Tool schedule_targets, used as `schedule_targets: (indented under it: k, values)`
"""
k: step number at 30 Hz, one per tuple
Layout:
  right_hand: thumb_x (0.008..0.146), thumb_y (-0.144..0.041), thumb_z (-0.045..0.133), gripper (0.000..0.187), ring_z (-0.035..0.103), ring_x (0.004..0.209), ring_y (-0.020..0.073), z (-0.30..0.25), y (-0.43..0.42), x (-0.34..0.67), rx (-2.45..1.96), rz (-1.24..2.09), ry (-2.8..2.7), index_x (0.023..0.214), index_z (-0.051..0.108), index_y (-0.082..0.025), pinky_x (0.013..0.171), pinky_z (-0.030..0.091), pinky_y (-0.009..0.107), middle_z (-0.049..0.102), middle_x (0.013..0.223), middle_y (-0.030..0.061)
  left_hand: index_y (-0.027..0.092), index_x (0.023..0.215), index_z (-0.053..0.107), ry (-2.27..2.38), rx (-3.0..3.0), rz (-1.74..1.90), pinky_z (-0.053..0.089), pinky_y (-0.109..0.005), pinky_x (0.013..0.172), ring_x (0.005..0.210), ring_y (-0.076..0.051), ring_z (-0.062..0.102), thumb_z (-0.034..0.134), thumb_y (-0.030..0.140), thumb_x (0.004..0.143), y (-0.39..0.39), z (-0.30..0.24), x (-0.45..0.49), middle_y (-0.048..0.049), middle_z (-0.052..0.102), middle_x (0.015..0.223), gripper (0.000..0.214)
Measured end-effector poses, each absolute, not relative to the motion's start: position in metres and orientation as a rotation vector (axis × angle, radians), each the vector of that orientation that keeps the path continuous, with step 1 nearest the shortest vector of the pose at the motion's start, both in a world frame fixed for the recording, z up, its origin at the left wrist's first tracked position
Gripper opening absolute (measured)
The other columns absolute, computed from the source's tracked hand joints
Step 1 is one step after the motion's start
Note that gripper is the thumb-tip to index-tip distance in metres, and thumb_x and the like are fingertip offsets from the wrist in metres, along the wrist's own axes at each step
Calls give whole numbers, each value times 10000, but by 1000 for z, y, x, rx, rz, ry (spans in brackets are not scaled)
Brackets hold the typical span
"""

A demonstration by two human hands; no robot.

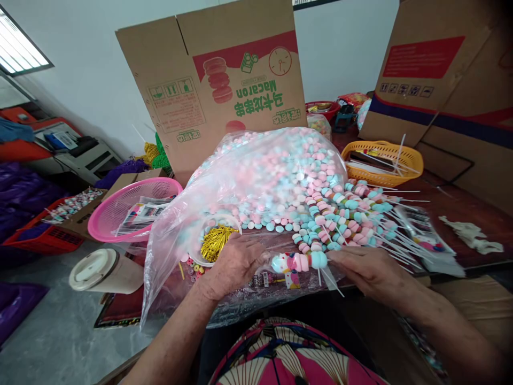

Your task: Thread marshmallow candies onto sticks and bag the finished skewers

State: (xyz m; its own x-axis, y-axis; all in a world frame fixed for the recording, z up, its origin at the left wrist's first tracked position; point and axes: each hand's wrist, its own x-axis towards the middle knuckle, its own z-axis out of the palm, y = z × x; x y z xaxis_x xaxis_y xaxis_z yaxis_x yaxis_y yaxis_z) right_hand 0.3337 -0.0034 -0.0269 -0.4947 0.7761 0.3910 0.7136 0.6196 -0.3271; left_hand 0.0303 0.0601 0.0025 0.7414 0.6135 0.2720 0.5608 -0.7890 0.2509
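Both hands are at one skewer (pixel 298 262) of pink and blue sweets, held roughly level at the near side of the table (pixel 457 206). The left hand (pixel 244 263) has its grip pinched on one end of the clear, printed sleeve (pixel 284 262). The right hand (pixel 364 267) meets the other end, though I can't tell whether its grip is closed. Gold ties (pixel 216 241) sit by the left hand; more skewers (pixel 347 219) are heaped beyond the right.
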Motion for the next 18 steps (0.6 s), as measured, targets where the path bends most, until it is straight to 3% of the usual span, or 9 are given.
schedule_targets:
  k: [3, 5, 8, 10, 13, 16, 18]
  values:
    - [922, -240, 393, 261, 609, 672, 138, -35, -2, 313, -1275, 440, -2147, 837, 636, -194, 616, 460, 222, 665, 741, 26, 219, 1005, 611, 1348, 2474, 1074, 355, -426, 907, 928, -225, 573, 533, 407, 848, 69, -1, 31, -63, 656, 907, 257]
    - [923, -289, 404, 281, 557, 611, 122, -40, -3, 298, -1319, 616, -1972, 762, 608, -183, 570, 433, 207, 615, 668, 6, 240, 1175, 515, 1450, 1881, 1521, 333, -443, 971, 1117, -252, 509, 608, 492, 772, 68, -8, 34, -96, 600, 1131, 484]
    - [914, -353, 417, 314, 475, 562, 109, -45, -5, 272, -1299, 864, -1823, 708, 577, -178, 517, 386, 202, 529, 599, -19, 223, 1197, 466, 1040, 1083, 1459, 417, -428, 910, 1125, -274, 534, 615, 655, 666, 60, -13, 46, -139, 560, 1219, 700]
    - [914, -363, 412, 331, 450, 557, 105, -44, -7, 256, -1261, 997, -1811, 687, 564, -177, 514, 370, 204, 493, 579, -28, 208, 1153, 494, 788, 820, 1333, 454, -414, 863, 1068, -285, 578, 663, 672, 591, 57, -9, 55, -145, 598, 1172, 748]
    - [923, -355, 390, 356, 440, 536, 101, -39, -8, 239, -1223, 1095, -1843, 650, 537, -178, 499, 360, 201, 465, 548, -35, 200, 1087, 540, 689, 693, 1385, 476, -371, 830, 840, -222, 659, 793, 455, 573, 62, 8, 65, -60, 694, 869, 627]
    - [928, -312, 364, 336, 497, 544, 116, -40, -7, 230, -1179, 943, -1937, 693, 565, -181, 516, 399, 212, 539, 574, -14, 144, 927, 590, 807, 508, 1351, 507, -348, 742, 499, -130, 592, 697, 361, 737, 71, 17, 68, 37, 570, 489, 307]
    - [920, -257, 348, 301, 577, 623, 153, -47, -6, 226, -1187, 672, -1971, 812, 616, -172, 586, 453, 249, 636, 678, 40, 138, 854, 581, 864, 343, 1333, 515, -323, 679, 427, -107, 542, 583, 390, 833, 73, 12, 71, 54, 501, 424, 252]
